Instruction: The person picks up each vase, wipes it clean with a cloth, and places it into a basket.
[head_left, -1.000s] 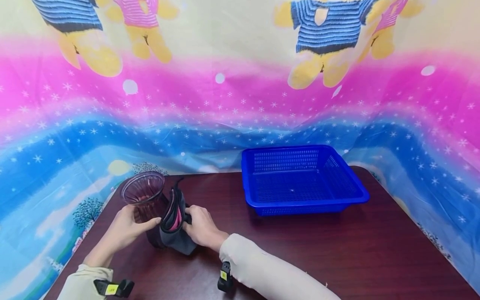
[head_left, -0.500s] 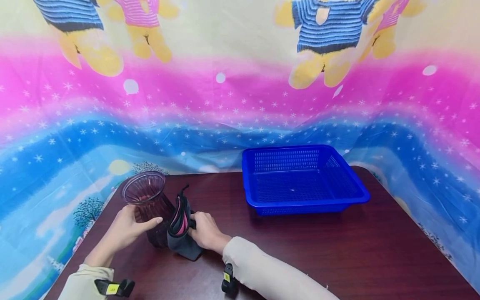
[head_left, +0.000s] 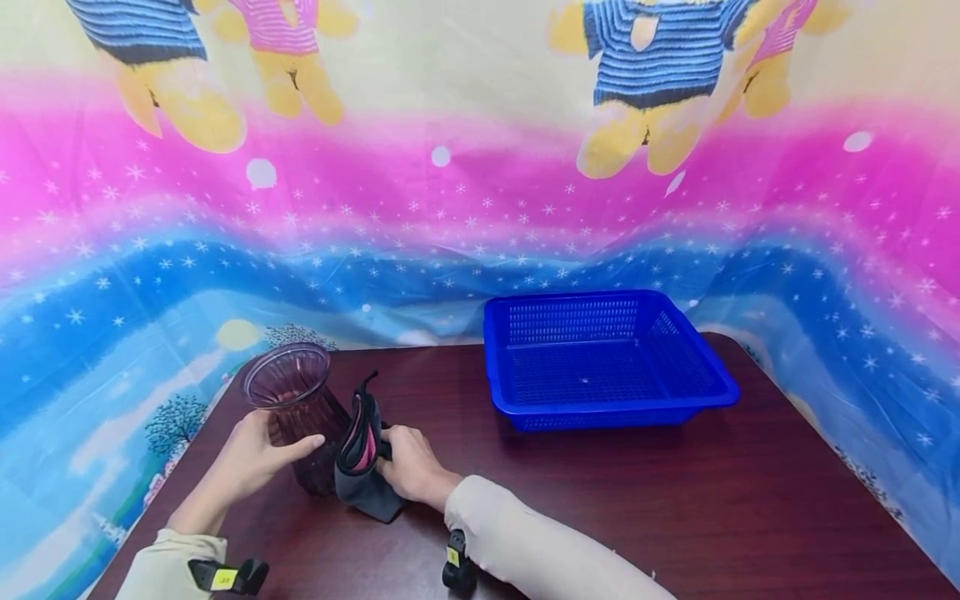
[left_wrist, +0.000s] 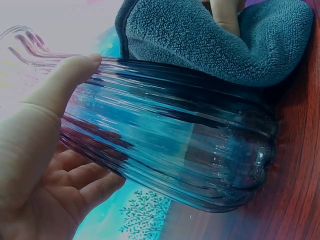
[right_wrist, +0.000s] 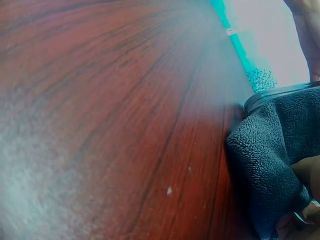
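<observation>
A ribbed purple glass vase (head_left: 288,383) with a flared rim stands at the left of the table. My left hand (head_left: 251,458) grips it around the middle, thumb on the near side and fingers on the far side, as the left wrist view shows. A folded grey cloth (head_left: 367,492) with dark edging, a pink inner face and a small loop lies against the vase's right side. Its terry pile shows in the left wrist view. My right hand (head_left: 411,467) pinches the cloth from the right; its fingertips are partly hidden in the folds.
A blue plastic basket (head_left: 611,400) with perforated walls stands at the back right of the dark wooden table (head_left: 600,517). A printed curtain (head_left: 450,208) hangs close behind the table and along its sides.
My right hand has drawn the cloth a little to the right and nearer, showing more of the vase's lower side. In the last half second almost nothing moved; my left hand kept its grip.
</observation>
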